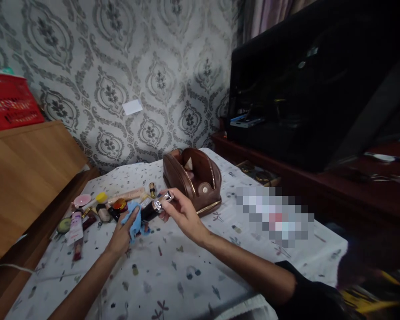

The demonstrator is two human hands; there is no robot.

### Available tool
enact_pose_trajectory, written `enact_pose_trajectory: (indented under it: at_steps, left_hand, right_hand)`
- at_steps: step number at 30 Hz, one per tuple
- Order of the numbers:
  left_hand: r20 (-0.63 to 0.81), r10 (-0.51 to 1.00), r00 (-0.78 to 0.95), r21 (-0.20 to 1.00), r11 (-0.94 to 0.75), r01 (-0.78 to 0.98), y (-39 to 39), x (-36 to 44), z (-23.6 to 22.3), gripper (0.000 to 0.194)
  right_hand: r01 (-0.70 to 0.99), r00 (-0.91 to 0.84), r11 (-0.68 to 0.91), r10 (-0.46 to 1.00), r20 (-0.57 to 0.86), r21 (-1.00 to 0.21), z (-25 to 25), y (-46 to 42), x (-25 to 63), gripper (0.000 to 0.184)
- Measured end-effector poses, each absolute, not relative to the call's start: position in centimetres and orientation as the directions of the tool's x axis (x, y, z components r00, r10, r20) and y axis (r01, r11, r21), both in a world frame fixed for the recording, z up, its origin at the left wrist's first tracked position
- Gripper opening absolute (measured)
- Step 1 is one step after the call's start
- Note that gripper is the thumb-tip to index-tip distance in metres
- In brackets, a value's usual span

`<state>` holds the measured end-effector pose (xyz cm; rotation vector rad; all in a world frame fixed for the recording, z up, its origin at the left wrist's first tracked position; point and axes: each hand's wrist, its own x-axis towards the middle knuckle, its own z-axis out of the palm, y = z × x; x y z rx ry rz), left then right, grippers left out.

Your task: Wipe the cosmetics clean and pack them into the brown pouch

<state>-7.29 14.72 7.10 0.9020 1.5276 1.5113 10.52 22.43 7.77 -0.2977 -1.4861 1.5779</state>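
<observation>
At the near edge, I can make out only part of a pale, blurred object (243, 310), cut off by the bottom of the view beside the dark sleeve (310, 289). Past it lies the patterned tablecloth (166, 280).

On my left side, the left hand (119, 235) is closed on a crumpled blue cloth (135, 222), which hides some of its fingers. The cloth meets the lower-left end of a dark tube (149, 212), so I can't see where that end stops. My right hand (186, 218) has thumb and fingers together on the tube's silvery end, covering part of it. The tube is above the tablecloth, between both hands and in front of the brown bag (203, 204). Its long axis slants, silvery end to the right and slightly away from me.

Left of the cloth sits a crowded group of cosmetics (103, 212), overlapping too much for me to separate them all; a small gold-and-black tube (152, 190) stands near the bag. The bag gapes open, its contents mostly in shadow. To its right, a pixelated patch (276, 215) masks whatever lies there.

Farther off are the dark screen (296, 106) and the patterned wall (153, 58).
</observation>
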Motion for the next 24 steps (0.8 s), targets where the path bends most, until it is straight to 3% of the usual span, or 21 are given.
enact_pose_trajectory:
  at_steps: [5,9,12,15,20,24]
  left_hand:
    - [0.049,0.954,-0.296,0.997,-0.029,0.072,18.6,-5.4,9.8,0.047]
    - [0.322,0.941,-0.103,0.900,-0.271,0.341,22.5,-3.3,12.8,0.029]
    - [0.430,0.885,0.179,0.685,-0.449,0.574,25.2,-1.6,15.5,0.017]
    - [0.421,0.831,0.365,0.343,-0.518,0.784,28.0,-0.2,17.5,0.029]
    - [0.208,0.883,0.420,-0.084,-0.412,0.907,32.8,0.6,18.5,0.051]
    - [0.006,0.899,0.439,-0.278,-0.420,0.864,35.7,1.1,18.3,0.059]
  right_hand:
    - [-0.400,-0.498,0.276,0.735,0.460,-0.874,11.6,23.7,15.0,0.035]
    - [-0.293,-0.400,0.415,0.765,0.505,-0.861,13.6,25.1,18.8,0.034]
    - [-0.216,-0.328,0.483,0.783,0.529,-0.849,14.2,26.4,20.9,0.033]
    - [-0.141,-0.272,0.515,0.801,0.533,-0.846,14.4,28.0,22.3,0.034]
    - [0.020,-0.230,0.553,0.813,0.535,-0.833,14.1,30.2,23.3,0.038]
    - [0.090,-0.212,0.572,0.811,0.545,-0.815,13.6,31.7,23.6,0.040]
